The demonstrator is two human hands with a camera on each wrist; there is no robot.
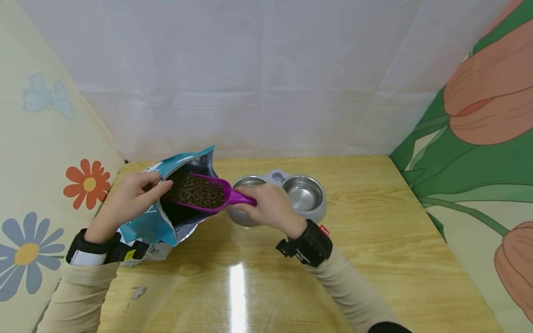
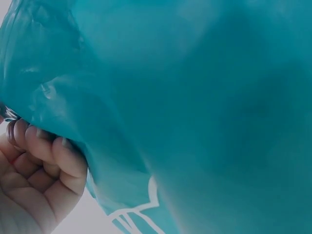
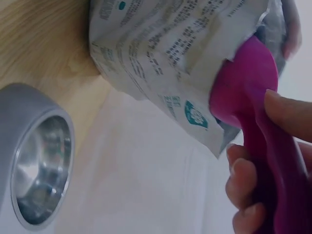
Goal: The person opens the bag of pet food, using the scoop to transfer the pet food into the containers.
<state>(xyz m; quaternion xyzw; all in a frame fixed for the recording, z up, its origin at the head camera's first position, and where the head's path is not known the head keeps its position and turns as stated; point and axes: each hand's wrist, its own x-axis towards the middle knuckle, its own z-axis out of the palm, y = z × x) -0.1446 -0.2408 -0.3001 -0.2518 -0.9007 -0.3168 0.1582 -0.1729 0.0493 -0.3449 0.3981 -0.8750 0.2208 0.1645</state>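
My right hand (image 1: 270, 206) grips the handle of a magenta scoop (image 1: 228, 194), fingers curled round it. Brown kibble (image 1: 201, 192) fills the scoop, whose front part sits inside the mouth of a teal bag (image 1: 145, 224). With thumb and fingers my left hand (image 1: 135, 199) pinches the bag's rim at its left side; in the left wrist view the curled fingers (image 2: 73, 158) lie against the teal film. The bag's printed white side (image 3: 161, 53) and the back of the scoop (image 3: 248, 83) show in the right wrist view. More kibble lies in the bag, partly hidden by the scoop.
Right of the bag, a grey double feeder (image 1: 319, 210) with two steel bowls stands on the wooden table (image 1: 374, 240). My right hand overlaps its left bowl in the head view. A white sheet (image 1: 266, 83) hangs behind; a floral panel (image 1: 479, 152) flanks the right side.
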